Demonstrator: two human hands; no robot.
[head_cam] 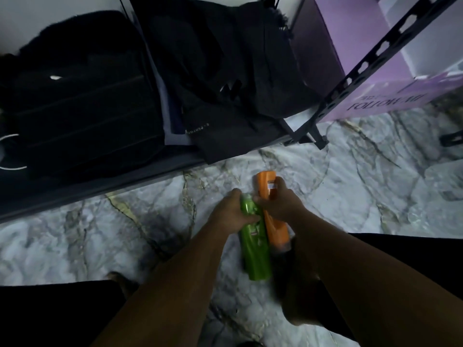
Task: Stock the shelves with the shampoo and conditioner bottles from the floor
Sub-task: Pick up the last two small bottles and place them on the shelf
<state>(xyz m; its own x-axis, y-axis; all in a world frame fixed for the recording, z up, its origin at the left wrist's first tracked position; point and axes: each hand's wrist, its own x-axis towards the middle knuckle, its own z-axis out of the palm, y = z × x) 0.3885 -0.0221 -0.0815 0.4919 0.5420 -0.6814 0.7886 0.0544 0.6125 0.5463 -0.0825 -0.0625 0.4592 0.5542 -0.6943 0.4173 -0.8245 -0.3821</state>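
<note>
fingers [280, 184] grip glossy green bottle [255, 254], orange bottle [276, 229]

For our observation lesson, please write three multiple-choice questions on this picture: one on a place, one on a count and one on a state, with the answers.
1. Where is the purple box?
A) in a hand
B) right of the dark clothes
C) left of the dark clothes

2. How many bottles are held?
A) one
B) three
C) two

3. What is the right hand doing?
A) gripping the orange bottle
B) lying open and flat
C) hanging empty

Answers:
1 B, the box stands past the metal post, at the right.
2 C, the left hand holds the green bottle and the right hand holds the orange one.
3 A, its fingers curl round that bottle.
</note>
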